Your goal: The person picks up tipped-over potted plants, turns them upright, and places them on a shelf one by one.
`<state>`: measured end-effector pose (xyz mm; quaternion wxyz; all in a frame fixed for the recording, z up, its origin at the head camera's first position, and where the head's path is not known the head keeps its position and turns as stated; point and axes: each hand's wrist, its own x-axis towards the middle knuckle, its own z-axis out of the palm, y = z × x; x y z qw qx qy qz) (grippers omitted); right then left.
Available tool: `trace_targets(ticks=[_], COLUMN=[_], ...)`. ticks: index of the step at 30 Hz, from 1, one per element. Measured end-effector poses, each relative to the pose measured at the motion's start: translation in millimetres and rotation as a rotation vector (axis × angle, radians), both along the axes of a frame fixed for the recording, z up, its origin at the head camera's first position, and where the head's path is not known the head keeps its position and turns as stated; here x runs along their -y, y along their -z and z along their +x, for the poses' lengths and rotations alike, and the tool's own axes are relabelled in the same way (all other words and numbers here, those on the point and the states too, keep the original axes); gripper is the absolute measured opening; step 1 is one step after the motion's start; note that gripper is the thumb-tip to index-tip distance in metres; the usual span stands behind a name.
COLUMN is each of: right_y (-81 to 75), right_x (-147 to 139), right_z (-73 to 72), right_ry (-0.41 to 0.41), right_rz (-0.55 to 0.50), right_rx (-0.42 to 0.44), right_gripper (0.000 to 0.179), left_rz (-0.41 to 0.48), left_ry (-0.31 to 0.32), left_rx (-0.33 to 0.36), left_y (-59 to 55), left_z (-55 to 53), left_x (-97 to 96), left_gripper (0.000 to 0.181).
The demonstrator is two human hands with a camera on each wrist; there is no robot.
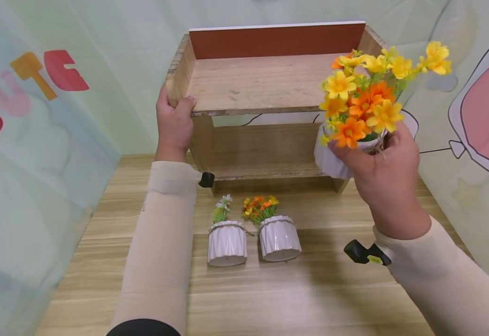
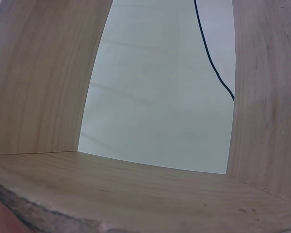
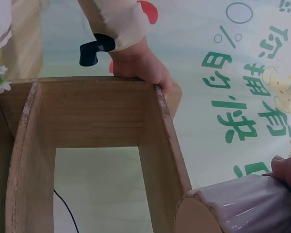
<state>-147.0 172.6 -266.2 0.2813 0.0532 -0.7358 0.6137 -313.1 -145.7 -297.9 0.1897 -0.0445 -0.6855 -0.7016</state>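
My left hand [image 1: 174,126] grips the upper left corner of a two-tier wooden shelf [image 1: 261,86], thumb over the front edge. In my right hand [image 1: 391,179] is a white fluted flowerpot [image 1: 326,156] with yellow and orange flowers [image 1: 366,100], its fingers round the pot near the twine. This pot overlaps the shelf's right end in the head view; in the right wrist view the pot's base [image 3: 196,216] is right at the board's edge. Only a sliver of the left hand's skin shows in the left wrist view, below the wooden board [image 2: 136,199].
Two more white pots lie on the wood-look surface [image 1: 244,303] before the shelf, bottoms towards me: one with white flowers [image 1: 227,245], one with orange flowers [image 1: 279,238]. Printed cloth [image 1: 97,93] hangs around. A dark cable [image 2: 208,53] runs behind the shelf's open back.
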Motion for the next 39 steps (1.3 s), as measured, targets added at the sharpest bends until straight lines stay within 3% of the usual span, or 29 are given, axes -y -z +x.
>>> trace_targets(ticks=[6, 15, 23, 27, 39], right_y=[-10.0, -8.8, -18.0, -21.1, -13.6], right_x=[5.4, 0.6, 6.4, 7.8, -2.1], right_z=[-0.4, -13.9, -13.0, -14.2, -32.4], right_ry=[0.001, -0.028, -0.094, -0.089, -0.042], right_rz=[-0.003, -0.066, -0.158, -0.168, -0.182], right_rx=[-0.023, -0.022, -0.071, -0.078, 0.005], right_gripper=[0.064, 0.067, 0.065, 0.064, 0.069], left_rz=[-0.001, -0.013, -0.005, 0.003, 0.008], left_ry=[0.002, 0.005, 0.014, 0.016, 0.014], left_rx=[0.010, 0.026, 0.030, 0.026, 0.026], left_y=[-0.1, -0.4, -1.1, -1.5, -1.3], left_z=[0.1, 0.7, 0.7, 0.4, 2.5], left_x=[0.9, 2.6, 1.5, 0.5, -1.0], left_gripper=[0.064, 0.063, 0.064, 0.065, 0.064])
